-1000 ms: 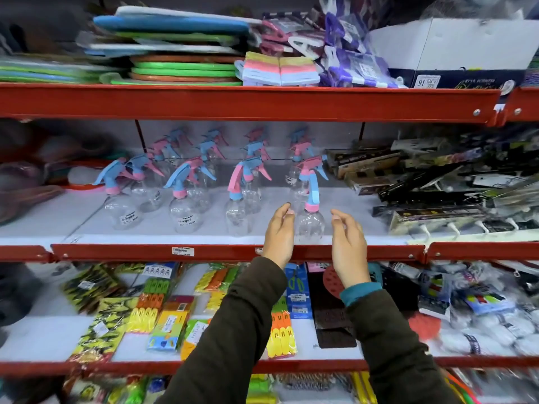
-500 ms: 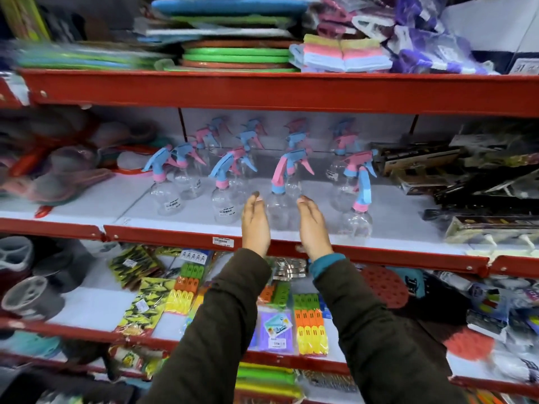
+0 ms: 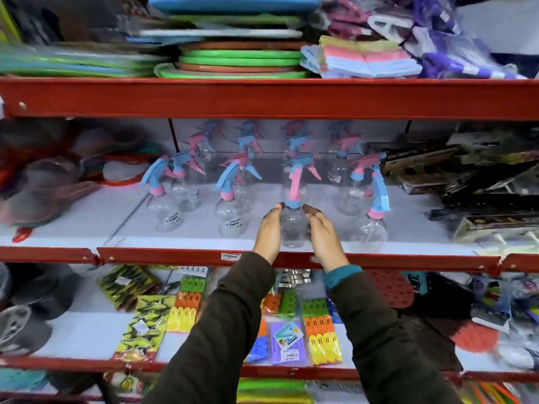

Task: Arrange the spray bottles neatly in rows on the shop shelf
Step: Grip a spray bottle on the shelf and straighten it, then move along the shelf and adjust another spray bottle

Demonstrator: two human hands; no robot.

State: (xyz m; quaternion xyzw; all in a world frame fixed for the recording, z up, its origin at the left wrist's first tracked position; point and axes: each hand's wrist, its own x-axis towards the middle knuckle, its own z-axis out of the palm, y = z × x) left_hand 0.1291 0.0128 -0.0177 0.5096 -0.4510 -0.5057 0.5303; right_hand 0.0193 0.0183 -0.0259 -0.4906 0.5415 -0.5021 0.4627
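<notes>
Several clear spray bottles with blue-and-pink trigger heads stand in rows on the white middle shelf [image 3: 87, 225]. In the front row are a left bottle [image 3: 164, 212], a second bottle [image 3: 231, 218], a third bottle [image 3: 293, 228] and a right bottle [image 3: 374, 230]. My left hand [image 3: 267, 236] and my right hand [image 3: 324, 239] cup the third bottle from either side, fingers straight and pointing up, touching its shoulders. The bottle stands upright near the shelf's front edge. More bottles [image 3: 342, 182] stand behind, partly hidden.
A red shelf lip [image 3: 163, 255] runs along the front. Black boxed goods [image 3: 472, 182] crowd the shelf's right end, and baskets and strainers [image 3: 43, 182] the left. Stacked green trays [image 3: 239, 62] lie on the shelf above. Packs of pegs [image 3: 320, 330] hang below.
Both hands have moved left from the rightmost front bottle to the third one and closed in around it. The view has shifted left and come closer.
</notes>
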